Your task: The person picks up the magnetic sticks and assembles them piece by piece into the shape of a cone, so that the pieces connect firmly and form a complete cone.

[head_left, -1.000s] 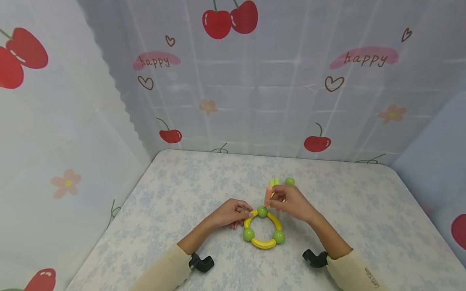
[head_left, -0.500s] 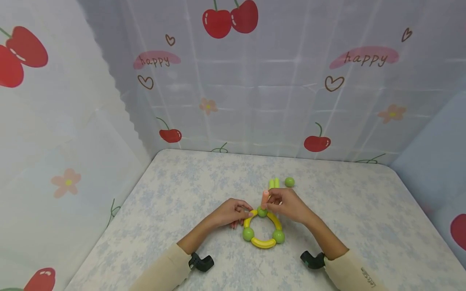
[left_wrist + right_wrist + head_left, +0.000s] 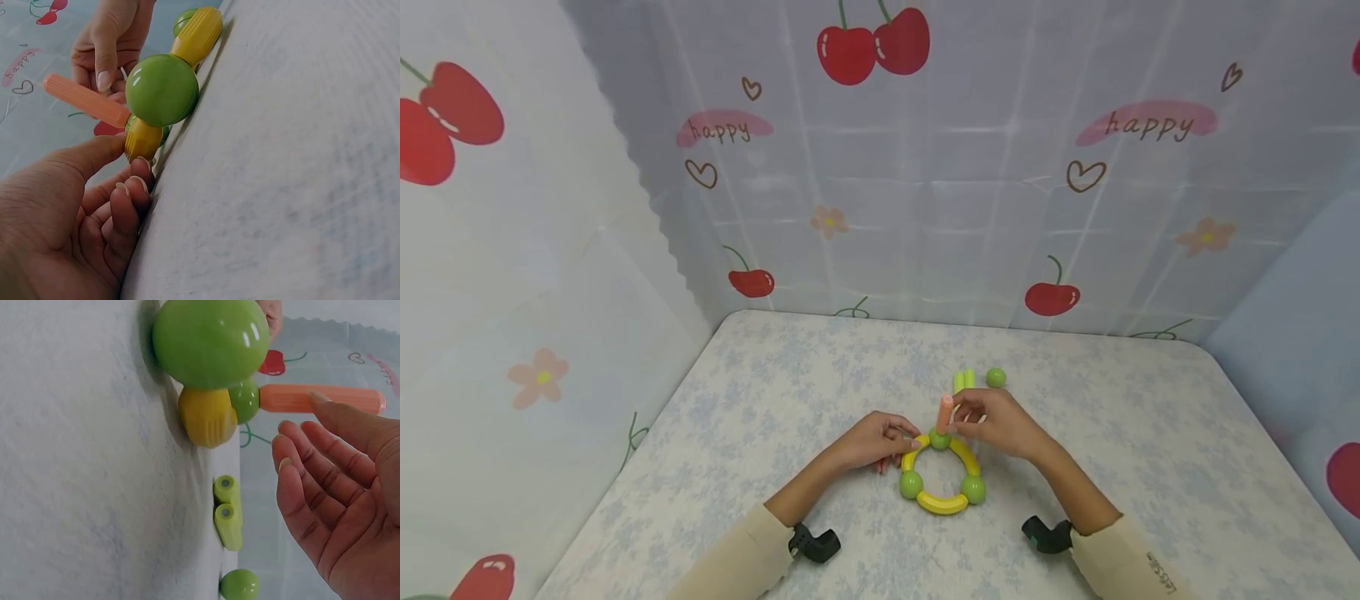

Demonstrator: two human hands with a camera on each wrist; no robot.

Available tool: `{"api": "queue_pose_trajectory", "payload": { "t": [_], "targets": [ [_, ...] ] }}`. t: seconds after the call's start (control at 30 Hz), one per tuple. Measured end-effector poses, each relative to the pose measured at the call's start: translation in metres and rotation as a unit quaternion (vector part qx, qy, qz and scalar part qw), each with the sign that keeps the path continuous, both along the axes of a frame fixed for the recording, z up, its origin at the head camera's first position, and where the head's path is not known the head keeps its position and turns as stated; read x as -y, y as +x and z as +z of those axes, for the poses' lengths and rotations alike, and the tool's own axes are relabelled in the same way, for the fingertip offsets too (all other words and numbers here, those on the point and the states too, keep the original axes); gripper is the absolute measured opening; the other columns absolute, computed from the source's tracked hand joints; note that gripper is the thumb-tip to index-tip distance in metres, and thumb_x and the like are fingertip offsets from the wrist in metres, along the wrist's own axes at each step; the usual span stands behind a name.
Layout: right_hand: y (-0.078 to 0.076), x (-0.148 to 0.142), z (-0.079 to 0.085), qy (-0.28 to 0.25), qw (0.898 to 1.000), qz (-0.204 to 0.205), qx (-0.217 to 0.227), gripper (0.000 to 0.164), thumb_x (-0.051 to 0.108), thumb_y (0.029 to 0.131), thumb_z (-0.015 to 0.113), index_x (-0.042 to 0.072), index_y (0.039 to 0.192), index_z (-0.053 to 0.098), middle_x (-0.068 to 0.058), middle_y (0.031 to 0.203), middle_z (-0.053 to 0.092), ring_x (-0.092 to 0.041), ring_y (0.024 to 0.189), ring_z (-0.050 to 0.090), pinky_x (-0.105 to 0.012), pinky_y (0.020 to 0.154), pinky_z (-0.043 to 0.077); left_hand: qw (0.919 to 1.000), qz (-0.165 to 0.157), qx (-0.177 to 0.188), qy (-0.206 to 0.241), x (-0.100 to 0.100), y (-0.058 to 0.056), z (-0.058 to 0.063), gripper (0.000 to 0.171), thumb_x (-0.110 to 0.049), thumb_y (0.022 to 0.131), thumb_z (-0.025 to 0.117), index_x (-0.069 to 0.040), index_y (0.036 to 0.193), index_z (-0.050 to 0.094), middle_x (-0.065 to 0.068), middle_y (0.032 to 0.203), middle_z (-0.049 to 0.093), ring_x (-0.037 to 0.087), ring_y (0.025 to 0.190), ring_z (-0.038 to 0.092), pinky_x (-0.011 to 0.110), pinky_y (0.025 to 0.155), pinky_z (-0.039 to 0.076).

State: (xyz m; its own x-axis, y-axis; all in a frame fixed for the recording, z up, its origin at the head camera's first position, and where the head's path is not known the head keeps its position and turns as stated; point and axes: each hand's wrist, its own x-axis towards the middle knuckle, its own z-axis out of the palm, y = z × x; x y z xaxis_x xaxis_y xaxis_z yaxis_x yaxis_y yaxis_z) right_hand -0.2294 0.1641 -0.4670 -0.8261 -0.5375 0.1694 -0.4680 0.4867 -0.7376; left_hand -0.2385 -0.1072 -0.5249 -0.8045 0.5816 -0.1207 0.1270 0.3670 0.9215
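A ring of yellow curved rods (image 3: 943, 505) joined by green balls (image 3: 911, 485) lies flat on the table. My left hand (image 3: 868, 440) pinches the ring's upper left yellow rod (image 3: 144, 142) between thumb and fingers. On the ring's far green ball (image 3: 939, 441) stands a straight peach-coloured rod (image 3: 945, 414), nearly upright, its lower end touching the ball. My right hand (image 3: 996, 421) holds this rod from the right. In the right wrist view the thumb lies along the peach rod (image 3: 287, 398), and the other fingers are loosely bent below it.
Behind my right hand, two light green rods (image 3: 964, 380) lie side by side, partly hidden by it in the head view. One loose green ball (image 3: 996, 377) sits to their right. A curtain (image 3: 925, 208) with cherry prints rises behind the table's back edge.
My right hand has moved slightly left and down, bringing the peach rod from above the ring onto the far green ball. My left hand has kept its place on the ring.
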Motion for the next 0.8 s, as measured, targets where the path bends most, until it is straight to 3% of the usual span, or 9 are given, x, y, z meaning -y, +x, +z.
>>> {"api": "queue_pose_trajectory", "payload": {
  "t": [0.13, 0.3, 0.5, 0.7, 0.8],
  "targets": [
    [-0.003, -0.006, 0.001, 0.012, 1.0, -0.001, 0.01, 0.023, 0.006, 0.089, 0.078, 0.01, 0.111, 0.074, 0.001, 0.092, 0.072, -0.013, 0.08, 0.066, -0.028, 0.07, 0.056, 0.9998, -0.018, 0.009, 0.004, 0.002, -0.001, 0.002, 0.026, -0.032, 0.097, 0.07, -0.016, 0.117, 0.073, 0.004, 0.066, 0.067, 0.012, 0.043, 0.052, 0.025, 0.042, 0.045],
    [-0.008, -0.012, -0.004, 0.018, 0.999, 0.014, 0.038, 0.026, 0.005, 0.09, 0.076, 0.002, 0.115, 0.073, -0.008, 0.101, 0.073, -0.019, 0.086, 0.068, -0.028, 0.071, 0.056, 0.9966, -0.077, 0.027, -0.002, 0.011, -0.004, 0.011, 0.039, -0.029, 0.097, 0.071, -0.013, 0.132, 0.066, 0.005, 0.075, 0.07, 0.015, 0.052, 0.058, 0.027, 0.051, 0.05],
    [-0.008, -0.014, -0.01, 0.014, 0.996, 0.051, 0.068, 0.032, 0.006, 0.092, 0.075, 0.001, 0.122, 0.071, -0.016, 0.116, 0.071, -0.032, 0.101, 0.067, -0.029, 0.077, 0.055, 0.987, -0.146, 0.025, -0.062, 0.016, 0.001, 0.031, 0.067, -0.024, 0.092, 0.078, -0.01, 0.15, 0.049, 0.002, 0.093, 0.071, 0.017, 0.065, 0.065, 0.029, 0.057, 0.053],
    [-0.008, -0.012, -0.01, 0.008, 0.992, 0.09, 0.093, 0.028, 0.005, 0.094, 0.072, 0.003, 0.122, 0.072, -0.014, 0.122, 0.07, -0.037, 0.11, 0.065, -0.037, 0.086, 0.057, 0.9788, -0.143, -0.015, -0.146, 0.008, 0.013, 0.047, 0.084, -0.028, 0.084, 0.086, -0.01, 0.153, 0.044, -0.002, 0.098, 0.066, 0.01, 0.07, 0.06, 0.024, 0.061, 0.051],
    [-0.006, -0.01, -0.009, 0.005, 0.989, 0.094, 0.113, 0.028, 0.004, 0.094, 0.071, 0.002, 0.122, 0.071, -0.013, 0.122, 0.07, -0.038, 0.112, 0.065, -0.037, 0.087, 0.057, 0.9758, -0.131, -0.037, -0.171, 0.003, 0.019, 0.05, 0.086, -0.028, 0.081, 0.089, -0.01, 0.152, 0.044, -0.003, 0.097, 0.064, 0.008, 0.073, 0.056, 0.022, 0.065, 0.047]
  ]
}}
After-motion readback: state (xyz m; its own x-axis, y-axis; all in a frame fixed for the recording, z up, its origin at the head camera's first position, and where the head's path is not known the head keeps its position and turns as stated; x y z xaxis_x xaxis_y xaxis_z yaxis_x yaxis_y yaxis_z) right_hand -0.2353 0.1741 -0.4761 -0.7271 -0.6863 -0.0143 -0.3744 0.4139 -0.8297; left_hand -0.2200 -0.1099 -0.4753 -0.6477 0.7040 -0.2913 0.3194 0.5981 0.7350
